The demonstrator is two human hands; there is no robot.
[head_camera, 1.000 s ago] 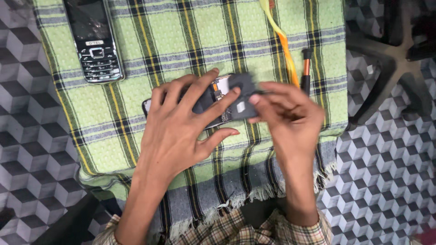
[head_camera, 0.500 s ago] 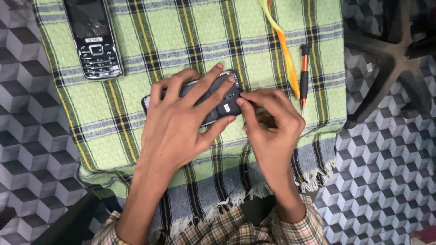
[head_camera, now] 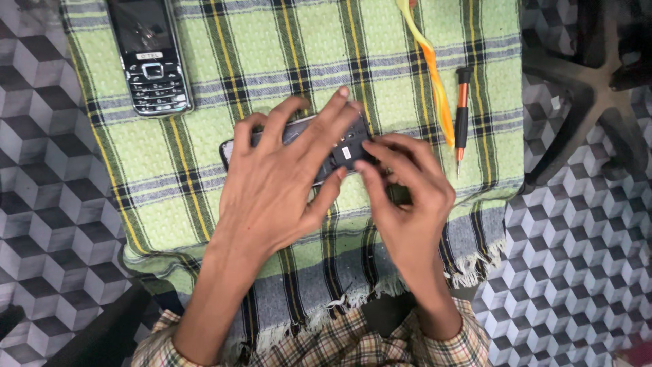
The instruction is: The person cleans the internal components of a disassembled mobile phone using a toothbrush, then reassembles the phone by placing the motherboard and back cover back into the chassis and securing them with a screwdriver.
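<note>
A dark mobile phone [head_camera: 339,151] lies face down on a green plaid cloth [head_camera: 272,61], its back open with inner parts showing. My left hand [head_camera: 285,183] is spread flat over it and pins it to the cloth. My right hand [head_camera: 407,197] is at the phone's right end, its fingertips pinched against the edge there; something dark shows under its fingers, but I cannot tell what it is.
A second black keypad phone [head_camera: 149,58] lies face up at the cloth's upper left. A small orange-and-black screwdriver [head_camera: 462,112] and a yellow-orange strip [head_camera: 435,81] lie at the right. A black chair base [head_camera: 591,88] stands on the cube-patterned floor [head_camera: 41,204].
A second ago my right hand held a dark flat piece above the phone's right end. That piece has come down onto the phone, and both hands now press close on it.
</note>
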